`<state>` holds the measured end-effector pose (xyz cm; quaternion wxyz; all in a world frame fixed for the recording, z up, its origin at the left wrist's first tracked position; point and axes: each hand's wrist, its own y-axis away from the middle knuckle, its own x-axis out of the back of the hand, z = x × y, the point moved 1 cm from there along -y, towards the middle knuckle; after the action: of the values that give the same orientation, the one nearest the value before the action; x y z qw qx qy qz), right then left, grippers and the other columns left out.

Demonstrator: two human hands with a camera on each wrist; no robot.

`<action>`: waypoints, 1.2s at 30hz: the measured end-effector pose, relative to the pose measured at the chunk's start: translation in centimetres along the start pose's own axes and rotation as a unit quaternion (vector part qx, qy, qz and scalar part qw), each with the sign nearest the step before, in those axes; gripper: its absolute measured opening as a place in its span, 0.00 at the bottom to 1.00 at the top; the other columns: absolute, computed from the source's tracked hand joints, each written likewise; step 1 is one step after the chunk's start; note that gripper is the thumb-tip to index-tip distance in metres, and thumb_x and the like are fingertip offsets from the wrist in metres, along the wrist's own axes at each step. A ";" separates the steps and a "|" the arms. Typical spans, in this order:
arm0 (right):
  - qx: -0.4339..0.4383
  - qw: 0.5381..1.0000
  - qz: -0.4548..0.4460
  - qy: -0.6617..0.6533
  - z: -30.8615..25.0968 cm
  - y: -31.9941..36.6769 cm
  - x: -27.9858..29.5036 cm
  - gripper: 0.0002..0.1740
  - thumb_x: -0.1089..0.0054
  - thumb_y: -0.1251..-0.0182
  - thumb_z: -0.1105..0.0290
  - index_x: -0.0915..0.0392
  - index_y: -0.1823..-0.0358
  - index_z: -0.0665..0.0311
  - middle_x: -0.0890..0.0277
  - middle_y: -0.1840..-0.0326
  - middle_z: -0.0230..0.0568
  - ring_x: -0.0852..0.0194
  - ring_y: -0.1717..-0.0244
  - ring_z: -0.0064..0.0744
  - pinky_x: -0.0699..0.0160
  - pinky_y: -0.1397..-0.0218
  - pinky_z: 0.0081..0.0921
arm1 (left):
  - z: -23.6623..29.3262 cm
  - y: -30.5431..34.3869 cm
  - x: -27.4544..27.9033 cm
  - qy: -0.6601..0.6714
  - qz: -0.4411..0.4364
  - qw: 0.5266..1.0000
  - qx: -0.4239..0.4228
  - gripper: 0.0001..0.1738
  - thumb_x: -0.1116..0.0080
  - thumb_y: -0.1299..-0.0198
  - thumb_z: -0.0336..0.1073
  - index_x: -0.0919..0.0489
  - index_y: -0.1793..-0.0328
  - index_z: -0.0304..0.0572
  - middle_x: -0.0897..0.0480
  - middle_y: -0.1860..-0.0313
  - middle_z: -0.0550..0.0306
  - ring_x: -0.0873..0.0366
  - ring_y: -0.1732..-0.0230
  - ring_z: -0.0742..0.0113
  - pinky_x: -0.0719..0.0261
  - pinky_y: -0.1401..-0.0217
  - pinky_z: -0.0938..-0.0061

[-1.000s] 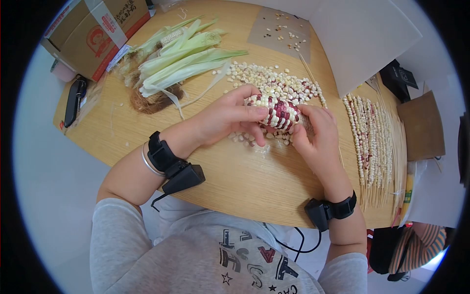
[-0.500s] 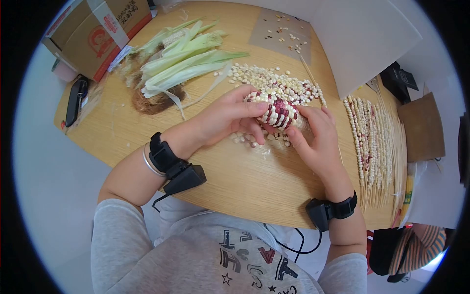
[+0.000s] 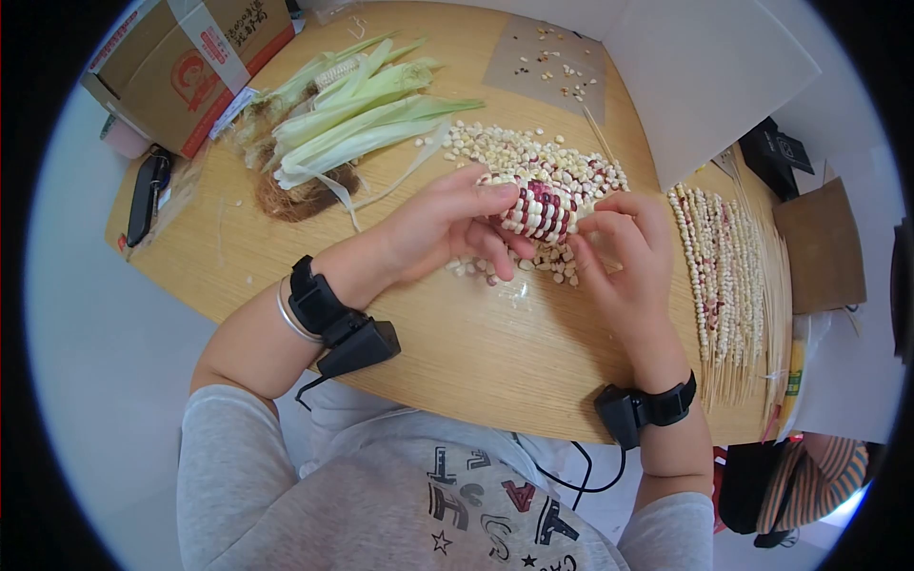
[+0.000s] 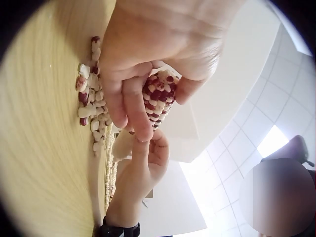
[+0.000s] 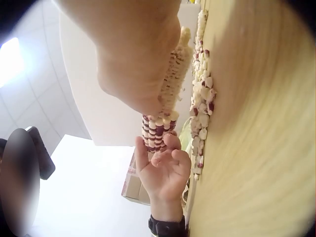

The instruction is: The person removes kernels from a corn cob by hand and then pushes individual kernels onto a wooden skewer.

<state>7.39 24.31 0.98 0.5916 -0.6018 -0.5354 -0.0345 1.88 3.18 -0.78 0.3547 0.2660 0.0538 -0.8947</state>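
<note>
A corn cob [image 3: 538,211] with white and dark red kernels is held above the table. My left hand [image 3: 446,221] grips its left end, thumb on top and fingers beneath. At the other end my right hand [image 3: 632,265] has its thumb and curled fingers right at the edge of the kernels. In the right wrist view, a stripped stretch of bare cob [image 5: 174,79] runs past the right palm, with kernels below it. The left wrist view shows red and pale kernels on the cob [image 4: 159,96] between left thumb and fingers. Loose kernels [image 3: 533,157] are heaped beneath and behind the hands.
Green husks [image 3: 367,133] with brown silk lie at the back left, near a cardboard box [image 3: 195,81]. On the right are kernel-threaded sticks [image 3: 724,276] beside a white panel [image 3: 705,86]. A grey sheet [image 3: 505,71] with scattered kernels lies at the back.
The right hand has shifted slightly right and its fingers have lifted from round the cob's right end toward the kernel edge. The left hand keeps its grip, and the cob has turned slightly.
</note>
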 end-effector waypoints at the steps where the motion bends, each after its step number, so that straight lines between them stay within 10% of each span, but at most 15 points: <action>1: 0.000 1.000 0.001 0.000 -0.1 0.0 -0.1 0.13 0.32 0.56 0.76 0.24 0.67 0.60 0.28 0.62 0.38 0.31 0.55 0.41 0.37 0.51 0.34 | 0.1 0.0 -0.1 -0.001 -0.017 1.000 0.008 0.20 0.58 0.32 0.43 0.35 0.43 0.34 0.19 0.60 0.37 0.17 0.71 0.59 0.17 0.64 0.67; 16: -0.066 0.996 0.018 -0.056 0.2 0.3 -0.7 0.14 0.36 0.49 0.70 0.25 0.60 0.63 0.28 0.59 0.44 0.30 0.54 0.46 0.36 0.49 0.37 | 0.0 -0.1 0.2 0.014 0.022 1.000 -0.003 0.20 0.46 0.37 0.41 0.35 0.48 0.34 0.20 0.58 0.45 0.18 0.68 0.61 0.18 0.65 0.70; 36: 0.005 1.000 -0.010 -0.004 -0.2 0.2 -0.3 0.09 0.34 0.55 0.75 0.25 0.71 0.60 0.26 0.65 0.36 0.30 0.58 0.38 0.37 0.51 0.33 | -0.3 -0.3 0.5 0.010 0.034 0.999 0.017 0.19 0.57 0.31 0.42 0.36 0.43 0.35 0.19 0.61 0.38 0.17 0.71 0.59 0.18 0.66 0.71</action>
<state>7.50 24.04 0.66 0.5917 -0.5936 -0.5443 -0.0354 1.55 3.18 -1.33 0.3800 0.2829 0.0327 -0.8801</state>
